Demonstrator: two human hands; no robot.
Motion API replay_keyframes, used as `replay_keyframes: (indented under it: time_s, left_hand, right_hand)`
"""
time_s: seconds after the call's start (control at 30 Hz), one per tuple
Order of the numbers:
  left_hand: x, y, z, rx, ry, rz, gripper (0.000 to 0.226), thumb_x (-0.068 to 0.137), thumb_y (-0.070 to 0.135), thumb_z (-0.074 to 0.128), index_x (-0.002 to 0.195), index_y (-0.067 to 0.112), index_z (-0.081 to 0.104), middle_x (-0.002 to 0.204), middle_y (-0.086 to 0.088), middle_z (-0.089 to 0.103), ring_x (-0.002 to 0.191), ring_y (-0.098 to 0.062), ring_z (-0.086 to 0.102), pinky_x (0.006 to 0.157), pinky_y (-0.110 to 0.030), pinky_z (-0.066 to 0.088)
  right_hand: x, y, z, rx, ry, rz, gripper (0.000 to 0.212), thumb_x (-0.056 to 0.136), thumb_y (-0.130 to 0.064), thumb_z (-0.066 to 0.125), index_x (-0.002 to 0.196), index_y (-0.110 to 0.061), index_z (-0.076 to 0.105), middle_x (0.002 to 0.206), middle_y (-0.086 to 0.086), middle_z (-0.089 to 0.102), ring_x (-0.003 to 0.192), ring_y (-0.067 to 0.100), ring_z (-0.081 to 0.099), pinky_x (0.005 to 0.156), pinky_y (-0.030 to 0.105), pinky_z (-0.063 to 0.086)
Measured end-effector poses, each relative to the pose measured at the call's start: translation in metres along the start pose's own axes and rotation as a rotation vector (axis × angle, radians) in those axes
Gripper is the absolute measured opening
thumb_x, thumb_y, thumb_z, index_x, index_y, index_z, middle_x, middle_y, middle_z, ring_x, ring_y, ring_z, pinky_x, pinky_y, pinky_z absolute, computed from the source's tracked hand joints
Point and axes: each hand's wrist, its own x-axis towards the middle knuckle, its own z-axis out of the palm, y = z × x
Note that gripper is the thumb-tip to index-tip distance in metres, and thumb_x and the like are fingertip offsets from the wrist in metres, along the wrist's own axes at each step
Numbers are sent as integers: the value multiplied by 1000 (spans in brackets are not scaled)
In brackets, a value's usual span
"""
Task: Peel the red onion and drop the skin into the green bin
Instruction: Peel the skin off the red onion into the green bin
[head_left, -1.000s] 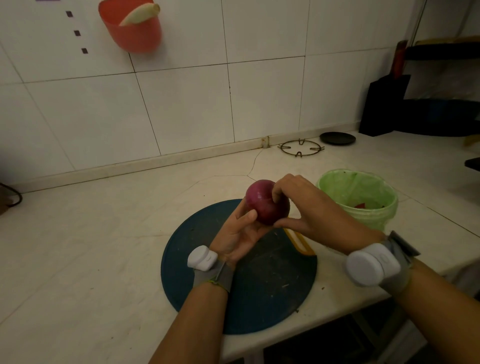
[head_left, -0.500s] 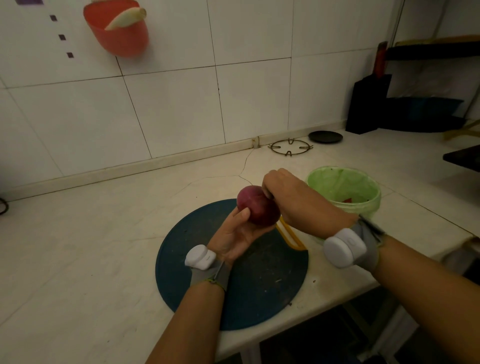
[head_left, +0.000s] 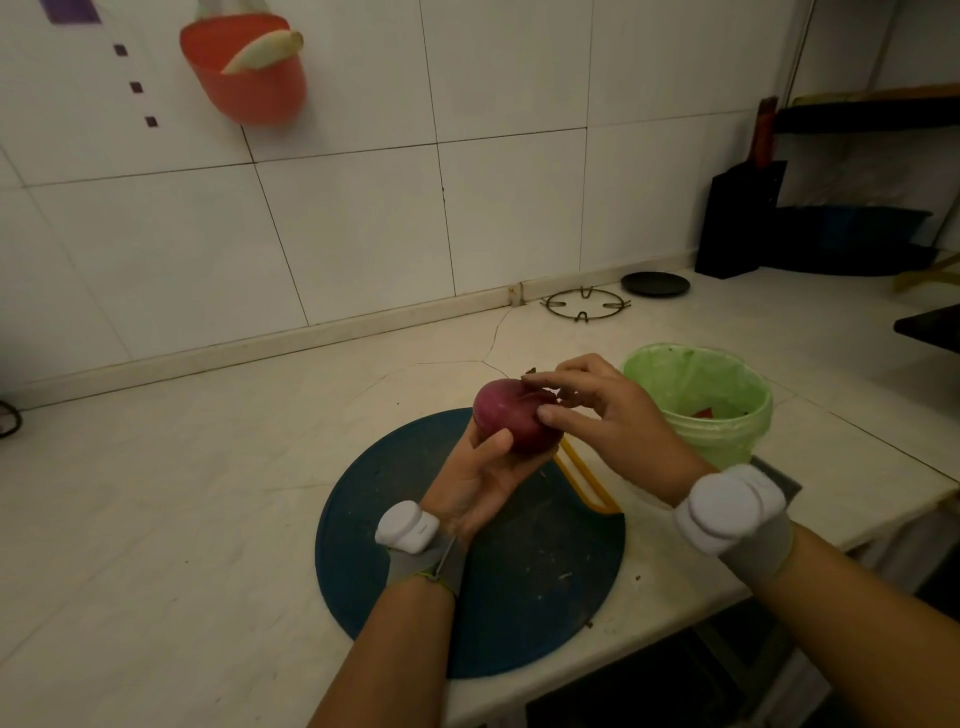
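While both forearms are reaching in from the bottom edge of the frame, each is wearing a white wrist device on a grey strap. Beneath them a round dark-blue cutting board is lying on the pale surface, overhanging its near edge. Just above the board's far half, the left grip is cupping the red onion from below, palm up, thumb pressing on its near side. The right grip is coming in from the right and clenching on the onion's top, thumb and forefinger touching the skin, where a small dark flap is sticking up. A yellow-edged tool is lying on the board, partly hidden under the hands. Right of centre, just beyond the right wrist, the green bin is standing open with scraps inside. Farther back a wire ring stand and a black dish are sitting near the tiled wall. At upper left an orange cup is hanging on the wall.
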Motion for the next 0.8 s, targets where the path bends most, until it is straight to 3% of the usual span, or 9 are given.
replay_keyframes:
  time_s: [0.1, 0.2, 0.47, 0.67, 0.73, 0.8]
  left_hand:
    - [-1, -1, -1, -22, -17, -43, 96, 46, 15, 93, 130, 13, 46, 124, -21, 58, 112, -41, 59, 82, -44, 55]
    - [-1, -1, -3, -15, -29, -67, 105, 47, 14, 93, 137, 12, 39, 128, -23, 52, 111, -42, 58, 79, -42, 57]
    - [6, -4, -7, 66, 53, 17, 110, 51, 13, 91, 143, 15, 32, 136, -23, 44, 116, -37, 57, 92, -48, 51]
    - [10, -6, -11, 90, 177, 78, 103, 50, 23, 92, 138, 18, 38, 133, -21, 49, 115, -35, 58, 93, -49, 50]
    - [7, -4, -7, 22, 216, 73, 87, 66, 38, 80, 138, 14, 38, 131, -21, 52, 118, -35, 55, 95, -48, 49]
    - [5, -2, -2, -25, 270, 41, 68, 82, 51, 56, 134, 9, 44, 127, -22, 56, 119, -34, 55, 99, -46, 46]
  right_hand:
    - [1, 3, 0, 197, 33, 80, 24, 83, -14, 65, 101, -28, 69, 100, -3, 57, 93, 1, 55, 81, 16, 48]
    - [0, 5, 7, 273, 134, 104, 16, 81, -10, 66, 92, -20, 71, 93, 0, 61, 88, 2, 58, 77, 16, 48]
    - [-2, 3, 23, 72, 300, 54, 9, 84, -9, 64, 88, -12, 71, 88, -8, 63, 86, 3, 59, 75, 15, 49]
    - [-10, -1, 29, -39, 243, 19, 12, 87, -15, 62, 96, -16, 70, 85, -8, 67, 84, -1, 62, 74, 7, 45]
    - [-11, -2, 32, -53, 221, -4, 13, 87, -14, 63, 96, -15, 71, 87, -5, 69, 84, 2, 63, 76, 8, 46]
    - [-12, -4, 32, -69, 202, -31, 13, 86, -14, 64, 96, -15, 72, 88, -3, 70, 85, 4, 63, 77, 10, 47]
